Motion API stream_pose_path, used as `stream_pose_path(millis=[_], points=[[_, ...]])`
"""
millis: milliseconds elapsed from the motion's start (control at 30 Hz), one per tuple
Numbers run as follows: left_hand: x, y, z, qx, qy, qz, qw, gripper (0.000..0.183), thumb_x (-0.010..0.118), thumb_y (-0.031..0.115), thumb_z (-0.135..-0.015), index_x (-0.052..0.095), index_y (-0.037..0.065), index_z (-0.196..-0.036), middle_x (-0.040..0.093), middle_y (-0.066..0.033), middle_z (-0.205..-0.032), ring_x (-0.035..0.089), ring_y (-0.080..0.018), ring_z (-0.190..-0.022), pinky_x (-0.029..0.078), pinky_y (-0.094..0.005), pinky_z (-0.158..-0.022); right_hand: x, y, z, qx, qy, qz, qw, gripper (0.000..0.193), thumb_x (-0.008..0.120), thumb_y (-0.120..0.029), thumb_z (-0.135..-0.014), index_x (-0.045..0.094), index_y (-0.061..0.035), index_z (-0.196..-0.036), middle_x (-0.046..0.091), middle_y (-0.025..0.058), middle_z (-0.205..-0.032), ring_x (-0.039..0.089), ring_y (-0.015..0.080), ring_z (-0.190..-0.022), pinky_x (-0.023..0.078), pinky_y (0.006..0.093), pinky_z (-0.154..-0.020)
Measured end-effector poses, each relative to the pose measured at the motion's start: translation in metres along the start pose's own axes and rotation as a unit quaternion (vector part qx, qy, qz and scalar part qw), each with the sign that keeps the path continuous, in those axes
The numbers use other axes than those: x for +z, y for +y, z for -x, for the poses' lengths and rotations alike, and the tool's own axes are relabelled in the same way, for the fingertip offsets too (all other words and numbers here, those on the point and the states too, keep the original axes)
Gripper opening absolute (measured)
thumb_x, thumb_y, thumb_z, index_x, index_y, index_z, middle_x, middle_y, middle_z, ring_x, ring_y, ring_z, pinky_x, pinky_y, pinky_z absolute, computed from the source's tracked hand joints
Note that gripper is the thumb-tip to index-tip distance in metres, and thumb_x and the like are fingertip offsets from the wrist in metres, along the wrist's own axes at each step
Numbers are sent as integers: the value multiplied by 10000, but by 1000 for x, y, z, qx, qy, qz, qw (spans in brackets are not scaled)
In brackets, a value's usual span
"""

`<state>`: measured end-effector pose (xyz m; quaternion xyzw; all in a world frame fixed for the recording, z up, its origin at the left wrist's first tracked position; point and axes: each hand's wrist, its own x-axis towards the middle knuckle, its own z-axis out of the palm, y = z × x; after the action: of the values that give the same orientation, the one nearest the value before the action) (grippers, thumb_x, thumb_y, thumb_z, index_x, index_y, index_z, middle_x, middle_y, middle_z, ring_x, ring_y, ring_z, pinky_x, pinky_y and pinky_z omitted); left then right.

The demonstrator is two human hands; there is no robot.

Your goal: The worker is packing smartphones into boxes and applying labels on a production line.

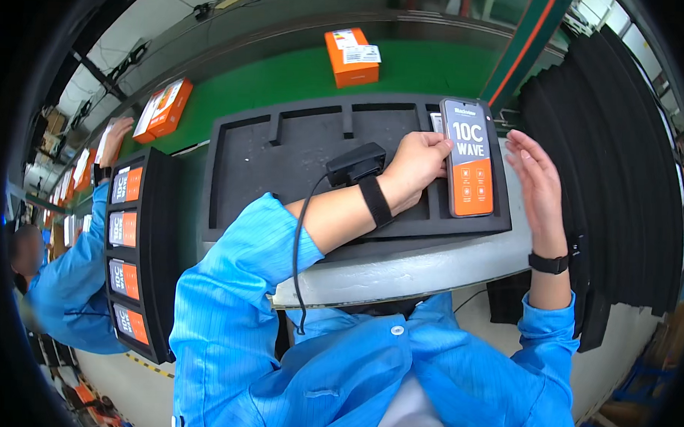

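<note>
My left hand (417,165) pinches the left edge of a smartphone (469,189), its front covered by a grey and orange printed film. The phone stands nearly upright to my view over the right end of a black foam tray (263,199). Something small and white (436,122) shows behind the phone's upper left edge, partly hidden. Right of the phone, my right hand (535,179) is held up with fingers stretched out, apart from it and holding nothing. A black strap with a cord and a black box (356,163) sits at my left wrist.
An orange box (353,65) with white labels stands on the green conveyor (279,76), another (163,111) farther left. A black rack (160,241) of similar phones is at left, beside a co-worker's blue sleeve (83,298). Black foam trays (607,177) are stacked at right.
</note>
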<state>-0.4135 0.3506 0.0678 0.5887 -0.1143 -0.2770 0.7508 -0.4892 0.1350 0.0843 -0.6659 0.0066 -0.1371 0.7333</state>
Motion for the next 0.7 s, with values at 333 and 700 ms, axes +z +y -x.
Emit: stream_pose_path(millis=[333,700], points=[[-127,99,50,157,125,109,974,312,446,198,-1010,568,-19,-1197,654,-106,-1102,642,-184,-971,506,-319,-881,56,-16,-44,-232,-184,643,706,527,763,-89,-650,606,-7,-1146,598,133,-1136,524,340,-1084,423,415,-941],[-477,194,112,219,472,-14,854,300,450,131,-990,575,-65,-1180,662,-166,-1067,668,-273,-926,552,-402,-826,82,-31,-57,-126,-262,622,727,519,764,-16,-513,461,-41,-932,470,133,-958,461,358,-960,371,400,-844]])
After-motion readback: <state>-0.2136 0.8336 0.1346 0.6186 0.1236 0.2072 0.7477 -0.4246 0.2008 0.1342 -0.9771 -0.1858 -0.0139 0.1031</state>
